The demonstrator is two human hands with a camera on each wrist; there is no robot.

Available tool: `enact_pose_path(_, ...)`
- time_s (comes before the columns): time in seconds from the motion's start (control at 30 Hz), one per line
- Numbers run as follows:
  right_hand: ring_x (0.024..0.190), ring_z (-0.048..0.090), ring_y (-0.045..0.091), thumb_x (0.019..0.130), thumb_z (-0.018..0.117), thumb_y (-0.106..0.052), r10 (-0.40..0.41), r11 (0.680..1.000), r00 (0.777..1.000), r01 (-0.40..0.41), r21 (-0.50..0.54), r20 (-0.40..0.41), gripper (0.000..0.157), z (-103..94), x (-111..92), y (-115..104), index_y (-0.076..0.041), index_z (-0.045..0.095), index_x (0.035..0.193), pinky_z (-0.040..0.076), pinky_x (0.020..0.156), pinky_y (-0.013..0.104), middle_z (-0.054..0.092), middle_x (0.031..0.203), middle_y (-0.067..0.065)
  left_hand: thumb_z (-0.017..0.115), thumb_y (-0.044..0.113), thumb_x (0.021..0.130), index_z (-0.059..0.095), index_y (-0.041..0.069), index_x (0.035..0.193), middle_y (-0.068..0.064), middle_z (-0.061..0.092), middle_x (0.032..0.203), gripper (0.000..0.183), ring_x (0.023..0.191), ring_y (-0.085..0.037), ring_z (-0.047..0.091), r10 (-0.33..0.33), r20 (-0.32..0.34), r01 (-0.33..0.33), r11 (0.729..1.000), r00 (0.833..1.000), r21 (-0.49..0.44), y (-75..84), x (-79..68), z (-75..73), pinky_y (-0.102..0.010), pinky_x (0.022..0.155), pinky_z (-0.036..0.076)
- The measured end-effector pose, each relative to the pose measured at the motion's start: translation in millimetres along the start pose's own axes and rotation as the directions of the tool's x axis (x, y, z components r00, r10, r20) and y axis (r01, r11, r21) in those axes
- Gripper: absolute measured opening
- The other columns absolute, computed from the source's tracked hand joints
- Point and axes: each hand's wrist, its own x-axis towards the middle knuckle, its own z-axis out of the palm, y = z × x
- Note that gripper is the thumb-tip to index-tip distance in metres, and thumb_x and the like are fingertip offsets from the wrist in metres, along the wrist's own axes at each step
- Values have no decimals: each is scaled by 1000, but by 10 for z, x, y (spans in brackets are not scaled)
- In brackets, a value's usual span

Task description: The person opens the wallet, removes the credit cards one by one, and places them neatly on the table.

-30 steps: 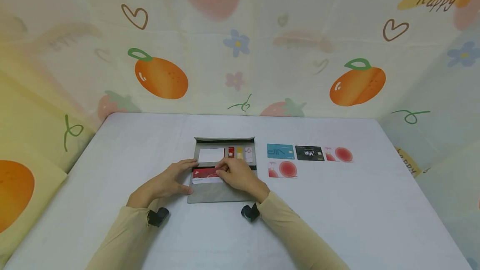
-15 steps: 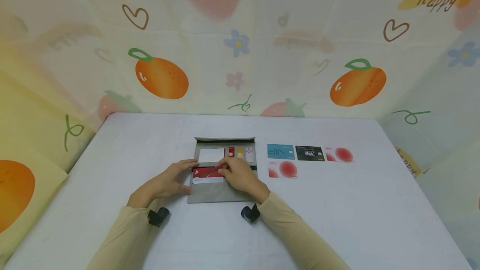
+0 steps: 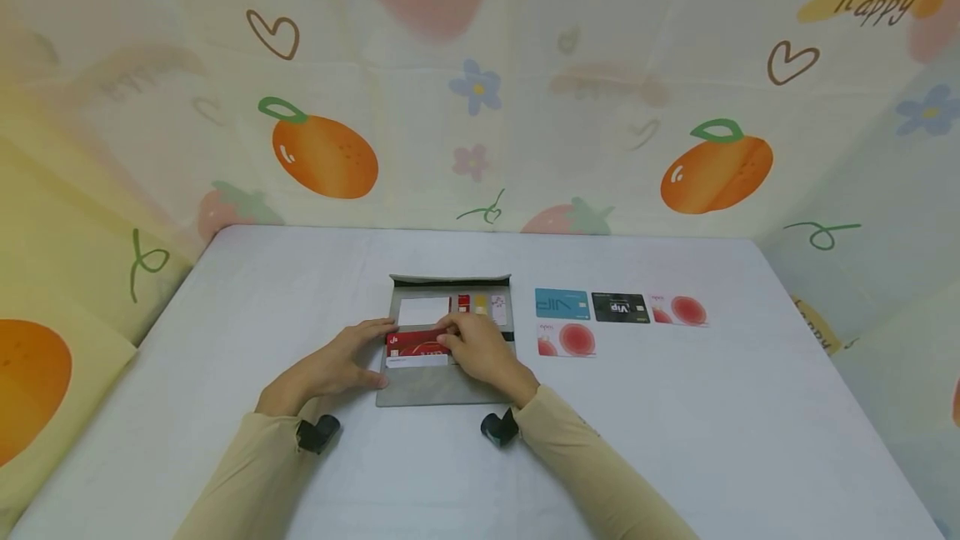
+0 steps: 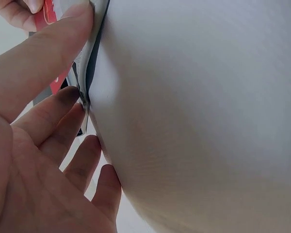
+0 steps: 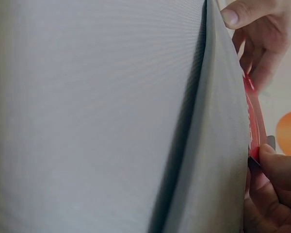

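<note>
An open grey wallet lies on the table with several cards in its slots. My right hand pinches the right end of a red card, which stands partly out of a slot; in the right wrist view the red card bows slightly near the thumb. My left hand rests at the wallet's left edge, fingers extended. The thumb touches the lower part of that edge and the fingertips touch higher up. Up close, the left thumb lies on the wallet. My right fingers hide part of the wallet's middle.
Right of the wallet lie a blue VIP card, a black VIP card and two white cards with red circles, one upper and one lower. A patterned cloth hangs behind the white table.
The red card has slid a little up and away from me, showing more of its red face. My right hand has shifted slightly with it. My left hand stays at the wallet's edge.
</note>
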Motion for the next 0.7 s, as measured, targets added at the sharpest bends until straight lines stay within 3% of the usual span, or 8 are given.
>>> enact_pose_path(0.23, 92, 58, 16, 99, 60, -20, 32, 998, 999, -31, 54, -18, 23, -13, -11, 8, -8, 68, 117, 53, 84, 31, 72, 109, 8, 83, 13, 77, 41, 1, 148, -25, 36, 156, 83, 146, -50, 24, -16, -16, 16, 1000, 1000, -12, 9, 3, 15, -70, 115, 22)
enact_pose_path(0.5, 73, 57, 8, 93, 69, -13, -28, 990, 997, 17, 140, 75, 26, -54, -12, 47, -5, 62, 117, 47, 64, 16, 70, 100, 9, 82, 13, 78, 40, 2, 149, -24, 34, 157, 84, 147, -50, 22, -55, -14, 54, 999, 998, -4, 6, 7, 9, -71, 114, 20)
enact_pose_path(0.7, 79, 58, 10, 94, 67, -9, -55, 989, 997, 47, 138, 55, 23, -52, -31, 52, -6, 62, 116, 49, 70, 17, 70, 102, 9, 83, 12, 77, 40, 1, 149, -25, 35, 156, 85, 146, -50, 23, -33, -17, 33, 999, 999, -2, -3, 14, 13, -71, 114, 20)
